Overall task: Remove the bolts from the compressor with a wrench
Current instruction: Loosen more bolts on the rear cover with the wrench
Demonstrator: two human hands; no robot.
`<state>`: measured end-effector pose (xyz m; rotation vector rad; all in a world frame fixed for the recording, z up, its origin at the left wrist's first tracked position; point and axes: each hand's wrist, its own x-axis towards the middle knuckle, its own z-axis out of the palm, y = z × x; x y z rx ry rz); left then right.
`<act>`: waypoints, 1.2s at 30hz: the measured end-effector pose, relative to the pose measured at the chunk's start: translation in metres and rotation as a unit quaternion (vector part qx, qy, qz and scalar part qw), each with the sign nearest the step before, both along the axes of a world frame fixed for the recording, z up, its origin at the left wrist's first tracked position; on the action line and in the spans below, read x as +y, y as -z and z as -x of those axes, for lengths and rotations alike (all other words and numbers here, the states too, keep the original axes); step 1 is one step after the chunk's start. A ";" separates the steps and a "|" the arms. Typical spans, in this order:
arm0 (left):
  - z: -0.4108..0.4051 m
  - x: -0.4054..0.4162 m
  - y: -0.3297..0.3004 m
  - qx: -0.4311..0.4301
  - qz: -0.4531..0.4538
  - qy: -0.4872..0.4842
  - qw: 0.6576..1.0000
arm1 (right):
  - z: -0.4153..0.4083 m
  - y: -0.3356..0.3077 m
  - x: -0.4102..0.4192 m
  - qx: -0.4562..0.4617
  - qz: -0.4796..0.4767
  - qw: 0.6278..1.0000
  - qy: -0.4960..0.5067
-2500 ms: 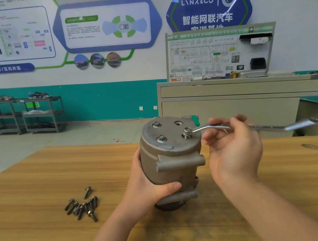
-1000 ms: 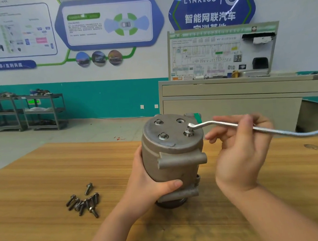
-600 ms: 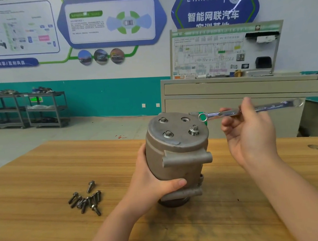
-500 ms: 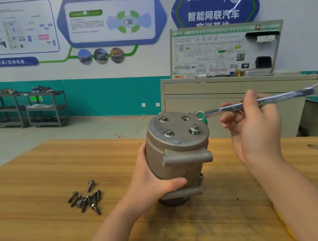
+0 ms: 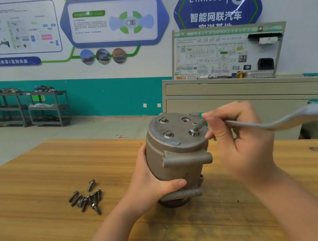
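- Head view: compressor (image 5: 178, 157) stands upright on the wooden bench (image 5: 36, 213), about midway along it and nearer the far edge than the near one.
- Left hand (image 5: 153, 184) wraps the compressor's left side low down, thumb across the front and pressed on the metal; the other fingers go round the back, out of sight.
- Right hand (image 5: 241, 140) holds the wrench (image 5: 273, 123) just right of the compressor's top, fingers curled round the shaft near its ring end.
- Wrench ring end sits on the front-right bolt (image 5: 194, 131) of the top face; this bolt stands raised above the face. The shaft runs right and slightly up, its far end blurred near the right edge of the frame.
- Two more bolts (image 5: 168, 134) sit flush in the top face, one front-left, one back-left; the back-right hole (image 5: 186, 120) holds none.
- Loose bolts (image 5: 85, 198) lie in a small heap on the bench, left of the compressor and well apart from it.
- Shelves (image 5: 33, 107) and a cabinet (image 5: 230, 96) stand beyond the bench's far edge.
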<state>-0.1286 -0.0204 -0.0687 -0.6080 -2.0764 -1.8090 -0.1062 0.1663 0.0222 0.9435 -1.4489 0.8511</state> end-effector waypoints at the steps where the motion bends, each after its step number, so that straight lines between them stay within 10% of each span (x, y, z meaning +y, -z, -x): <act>1: 0.000 0.000 0.000 0.000 -0.002 -0.001 1.000 | -0.001 0.002 -0.001 0.018 -0.012 1.000 0.005; 9: 0.004 -0.002 0.003 0.019 0.007 0.003 1.000 | 0.004 0.023 -0.008 0.111 -0.079 0.989 0.053; 13: 0.003 -0.001 0.002 0.006 0.002 -0.002 1.000 | 0.001 0.027 -0.015 -0.011 0.113 0.986 -0.124; 18: 0.003 -0.001 0.002 -0.002 0.020 -0.006 1.000 | 0.002 0.004 -0.011 -0.296 0.436 0.787 -0.320; 23: -0.002 -0.004 -0.001 -0.010 0.045 0.006 0.999 | 0.015 -0.018 0.011 -0.482 0.390 0.693 -0.368; 31: -0.037 0.007 -0.067 0.189 0.002 -0.043 0.981 | 0.020 -0.023 0.015 -0.538 0.308 0.683 -0.388; 36: -0.028 0.028 -0.126 0.163 0.341 -0.078 0.922 | 0.020 -0.027 0.012 -0.557 0.269 0.687 -0.382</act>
